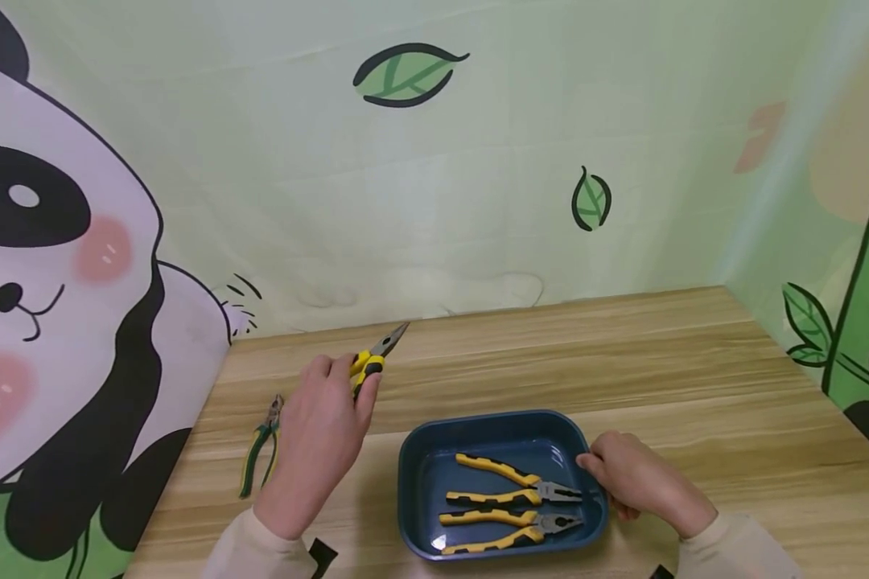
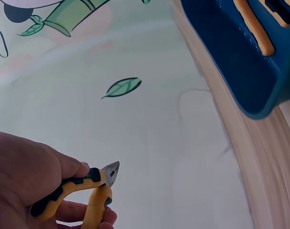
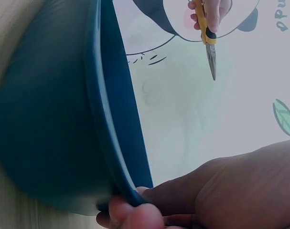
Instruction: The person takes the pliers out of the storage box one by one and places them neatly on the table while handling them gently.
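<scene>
The left hand (image 1: 320, 430) is gripping likely weighty, stiff pliers (image 1: 387, 343) by the handles (image 2: 95, 207), left of the tray (image 1: 429, 462) the right hand (image 1: 640, 476) is pinching.

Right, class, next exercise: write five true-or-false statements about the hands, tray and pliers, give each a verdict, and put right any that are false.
1. The left hand holds the long-nose pliers. True.
2. The right hand grips the tray by its rim. True.
3. Three pairs of pliers lie in the tray. False: two do, a far pair and a near pair.
4. The green pliers lie on the table, outside the tray. True.
5. The pliers in the tray have their jaws toward the tray's left-hand end. False: the jaws lie toward the end that the right hand grips.
</scene>
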Tool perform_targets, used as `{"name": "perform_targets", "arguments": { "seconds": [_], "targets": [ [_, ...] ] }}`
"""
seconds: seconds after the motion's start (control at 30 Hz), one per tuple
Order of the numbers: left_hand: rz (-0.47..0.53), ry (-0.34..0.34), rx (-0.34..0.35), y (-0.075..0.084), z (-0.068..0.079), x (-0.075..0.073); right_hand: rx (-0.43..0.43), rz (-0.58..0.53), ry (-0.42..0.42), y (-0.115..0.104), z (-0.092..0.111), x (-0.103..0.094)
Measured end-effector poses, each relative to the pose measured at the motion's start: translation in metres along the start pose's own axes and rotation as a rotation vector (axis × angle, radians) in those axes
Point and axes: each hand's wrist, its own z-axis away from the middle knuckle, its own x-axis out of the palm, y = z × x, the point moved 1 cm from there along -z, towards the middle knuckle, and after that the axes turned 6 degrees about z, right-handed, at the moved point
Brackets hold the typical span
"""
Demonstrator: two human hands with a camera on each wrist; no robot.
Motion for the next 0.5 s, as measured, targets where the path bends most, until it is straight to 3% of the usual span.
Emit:
{"name": "perform_targets", "arguments": {
  "seconds": [0.17,0.5],
  "targets": [
    [-0.006,-0.018,-0.067,-0.007,-0.001,-0.005,0.006,0.006,-0.005,0.0,-0.001,0.0],
    [-0.007,-0.008,-0.122,-0.023,-0.002,-0.008,0.001,0.009,-0.006,0.001,-0.001,-0.001]
  ]
}}
